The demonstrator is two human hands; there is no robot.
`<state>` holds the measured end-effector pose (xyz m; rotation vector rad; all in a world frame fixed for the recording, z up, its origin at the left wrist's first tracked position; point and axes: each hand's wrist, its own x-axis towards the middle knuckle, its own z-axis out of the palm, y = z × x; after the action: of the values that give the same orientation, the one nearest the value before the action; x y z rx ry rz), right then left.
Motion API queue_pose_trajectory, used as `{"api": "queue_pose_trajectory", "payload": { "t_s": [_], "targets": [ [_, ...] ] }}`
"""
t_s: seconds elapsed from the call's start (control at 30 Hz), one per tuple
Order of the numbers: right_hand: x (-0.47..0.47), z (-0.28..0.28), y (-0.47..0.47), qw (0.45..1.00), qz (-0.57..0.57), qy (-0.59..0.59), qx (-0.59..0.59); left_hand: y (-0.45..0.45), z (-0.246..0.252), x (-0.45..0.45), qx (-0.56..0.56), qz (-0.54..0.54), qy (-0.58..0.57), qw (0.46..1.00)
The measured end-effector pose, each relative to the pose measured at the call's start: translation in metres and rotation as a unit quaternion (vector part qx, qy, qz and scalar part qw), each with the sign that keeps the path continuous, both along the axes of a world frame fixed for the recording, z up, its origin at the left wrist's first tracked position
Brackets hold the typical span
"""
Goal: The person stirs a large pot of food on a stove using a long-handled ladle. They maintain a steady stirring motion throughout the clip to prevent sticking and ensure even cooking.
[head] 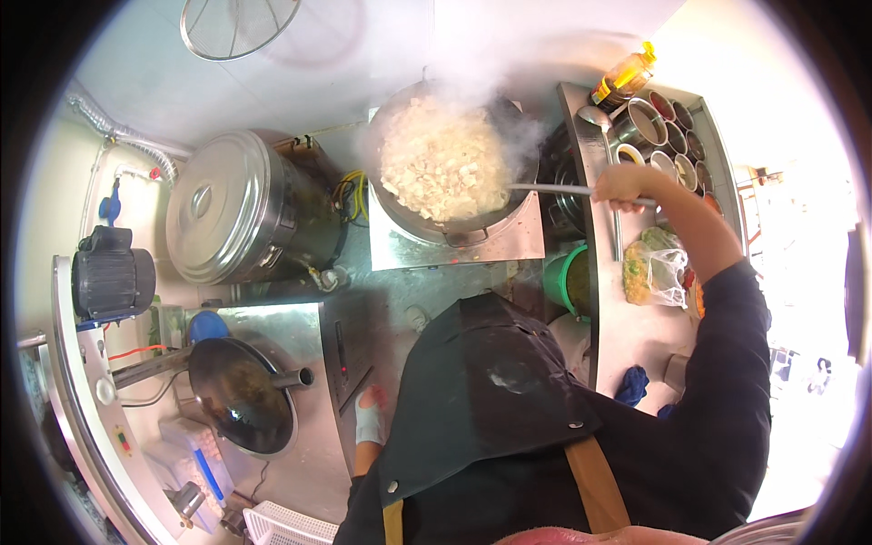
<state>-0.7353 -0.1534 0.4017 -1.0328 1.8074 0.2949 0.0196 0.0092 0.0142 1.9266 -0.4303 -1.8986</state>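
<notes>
My right hand [623, 184] is closed around the long metal handle [552, 188] of a cooking utensil. Its far end reaches the wok's right side, where steam and food hide the head. The large wok [470, 235] holds a heap of pale chopped pieces [443, 163] and gives off thick steam. It sits on a stainless steel stove [456, 255]. My left hand [370, 415] hangs low beside my dark apron [470, 381], near the front of a steel counter unit. A white covering wraps part of this hand, and its finger pose is unclear.
A lidded steel stockpot [218, 204] stands left of the stove. Below it, an empty-looking wok [238, 395] rests on the steel counter. The right-hand counter [606, 327] bears a ladle [606, 136], an oil bottle [623, 76], several seasoning containers [647, 121] and bagged food [657, 269]. Beneath is a green bucket [564, 283].
</notes>
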Motion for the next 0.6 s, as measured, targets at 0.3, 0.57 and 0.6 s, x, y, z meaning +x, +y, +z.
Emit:
{"api": "queue_pose_trajectory", "payload": {
  "t_s": [0.3, 0.57, 0.6],
  "targets": [
    [0.101, -0.163, 0.014, 0.929, -0.277, -0.2, -0.145, 0.05, -0.007, 0.046, 0.089, -0.059, -0.057, 0.993],
    [0.102, -0.098, 0.017, 0.965, -0.118, 0.01, -0.234, -0.077, 0.05, -0.006, -0.049, -0.04, -0.058, 0.996],
    [0.096, -0.081, 0.029, 0.953, -0.029, 0.118, -0.278, -0.09, 0.054, -0.017, -0.054, -0.032, -0.042, 0.997]
  ]
}}
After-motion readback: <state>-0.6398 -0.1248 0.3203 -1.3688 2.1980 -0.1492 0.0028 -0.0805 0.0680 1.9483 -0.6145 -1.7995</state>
